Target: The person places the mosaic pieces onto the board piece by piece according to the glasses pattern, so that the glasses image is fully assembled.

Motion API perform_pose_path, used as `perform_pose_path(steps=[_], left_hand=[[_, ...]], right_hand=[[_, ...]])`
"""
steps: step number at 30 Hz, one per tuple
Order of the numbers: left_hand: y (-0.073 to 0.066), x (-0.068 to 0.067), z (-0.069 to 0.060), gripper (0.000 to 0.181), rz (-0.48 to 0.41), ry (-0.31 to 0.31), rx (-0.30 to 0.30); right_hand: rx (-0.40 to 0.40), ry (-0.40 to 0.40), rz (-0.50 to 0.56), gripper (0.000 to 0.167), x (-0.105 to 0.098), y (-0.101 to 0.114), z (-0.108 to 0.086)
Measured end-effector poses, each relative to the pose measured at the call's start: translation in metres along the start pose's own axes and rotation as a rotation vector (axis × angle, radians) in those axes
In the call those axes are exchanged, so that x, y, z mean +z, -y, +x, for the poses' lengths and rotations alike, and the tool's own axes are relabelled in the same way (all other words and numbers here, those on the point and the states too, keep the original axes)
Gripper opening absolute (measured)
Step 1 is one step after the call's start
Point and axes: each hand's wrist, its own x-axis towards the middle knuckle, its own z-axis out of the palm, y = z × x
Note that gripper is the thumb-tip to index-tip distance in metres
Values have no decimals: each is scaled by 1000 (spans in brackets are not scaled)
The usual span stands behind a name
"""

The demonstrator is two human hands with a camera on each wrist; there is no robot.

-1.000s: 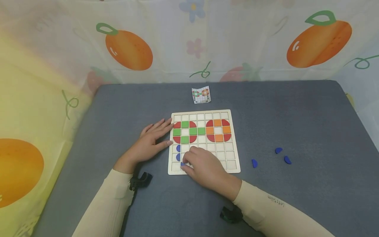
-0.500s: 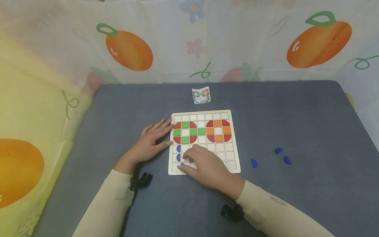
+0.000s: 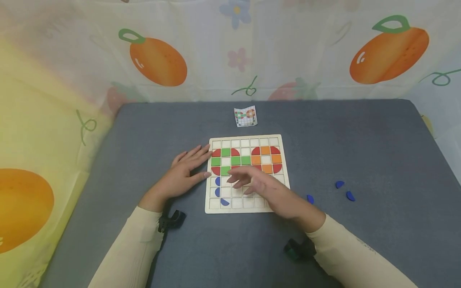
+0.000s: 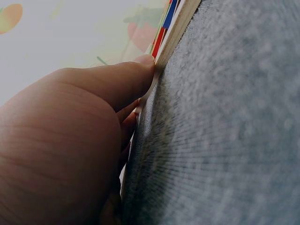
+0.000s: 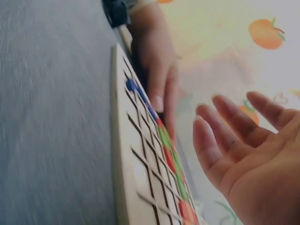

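Observation:
A light wooden grid board [image 3: 248, 209] lies on the table with red, green and orange pieces in its upper cells. Three blue half-round pieces sit low on its left side; the lowest blue piece [image 3: 225, 202] lies slanted in its cell. My left hand [image 3: 183, 172] rests flat at the board's left edge, its fingertips and thumb touching the rim. Over the board's lower middle hovers my right hand [image 3: 266, 188], fingers loosely spread and holding nothing. In the right wrist view the right hand [image 5: 258, 154] shows a bare palm, apart from the board.
Right of the board lie three loose blue half-round pieces, among them one piece [image 3: 339, 184] farther back and another [image 3: 350, 196]. A small printed pattern card [image 3: 245, 116] lies behind the board. A fruit-print curtain [image 3: 201, 48] hangs along the grey table's far edge.
My right hand has let go of the lowest blue piece, lifted and moved right and away from it, uncovering that piece. The left hand has stayed at the board's edge.

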Motion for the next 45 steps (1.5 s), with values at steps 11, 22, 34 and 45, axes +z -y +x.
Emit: perform_pose_path(steps=[11,22,34,45], left_hand=[[-1,-1,-2,74,-6,4,5],[-2,0,-1,75,-12,9,-9],[-1,-1,-1,74,-18,11,2],[-2,-1,-1,74,-6,19,-10]], right_hand=[[-40,59,27,91,-59,-1,-45],[-37,-72,2,90,-115,-13,-96],[124,-201,-263,52,-136,-23,-122],[134,-31,-675,35,-125,-21,-115]])
